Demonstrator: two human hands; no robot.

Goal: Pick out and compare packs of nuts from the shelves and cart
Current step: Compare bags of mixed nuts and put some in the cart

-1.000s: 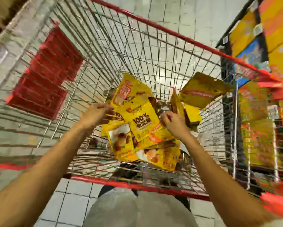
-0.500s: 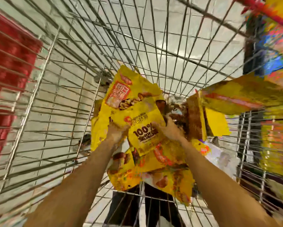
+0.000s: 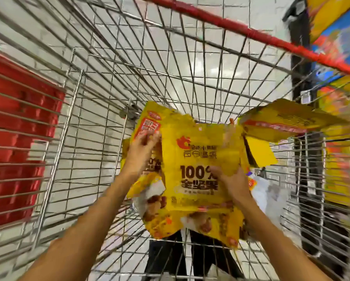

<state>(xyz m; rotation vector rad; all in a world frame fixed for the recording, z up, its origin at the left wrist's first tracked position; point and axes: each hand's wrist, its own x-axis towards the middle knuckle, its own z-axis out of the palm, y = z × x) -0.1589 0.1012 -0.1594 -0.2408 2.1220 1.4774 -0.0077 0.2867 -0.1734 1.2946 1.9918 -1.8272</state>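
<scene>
Inside the wire cart [image 3: 101,122] lies a heap of yellow nut packs. My right hand [image 3: 233,183] grips the right edge of the front pack [image 3: 198,157], printed "100%", and holds it upright, facing me. My left hand [image 3: 141,153] is at that pack's left edge, over a second yellow pack with a red label [image 3: 149,122] behind it; motion blur hides whether its fingers hold anything. More yellow packs with nut pictures [image 3: 190,226] lie underneath. Another yellow pack [image 3: 287,122] leans against the cart's right side.
The cart has a red top rim [image 3: 251,35] and a red plastic panel [image 3: 18,138] on its left wall. A white bag [image 3: 271,195] lies at the right of the heap. Blurred shelves with yellow and blue goods [image 3: 340,37] stand beyond the cart on the right.
The "100%" pack has been lifted out of the heap and turned upright toward me. My left hand has slid up its left side. The view has dipped closer into the cart.
</scene>
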